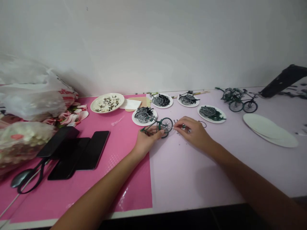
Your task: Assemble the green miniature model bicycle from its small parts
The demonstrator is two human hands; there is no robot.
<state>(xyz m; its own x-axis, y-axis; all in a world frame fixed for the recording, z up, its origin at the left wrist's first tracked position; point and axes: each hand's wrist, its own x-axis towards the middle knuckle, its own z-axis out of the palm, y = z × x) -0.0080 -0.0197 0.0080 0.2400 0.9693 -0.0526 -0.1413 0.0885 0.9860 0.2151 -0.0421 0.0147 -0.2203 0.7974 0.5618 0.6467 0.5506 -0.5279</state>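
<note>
The left hand (148, 136) holds a small green bicycle (166, 124) above the worktop (177, 182); its thumb presses over the frame and the other fingers curl behind it, nearly closed. The right hand (195, 131) is just to the right of the bicycle, thumb and index fingertips pinched together on a thin pale piece (174, 127) that points at the wheel. Whether the piece touches the wheel is too small to tell.

Relative to the bicycle, a plate of grey parts (136, 121) lies just behind and to the left, and two more plates with dark parts (169, 105) lie farther back. To the right, beyond the right hand, is a plate of green parts (219, 120), then a cluster of bicycles (236, 103) and bare white plates (266, 127). A bowl of small pieces (95, 108) stands to the left, well apart, beyond two dark phones (93, 150).
</note>
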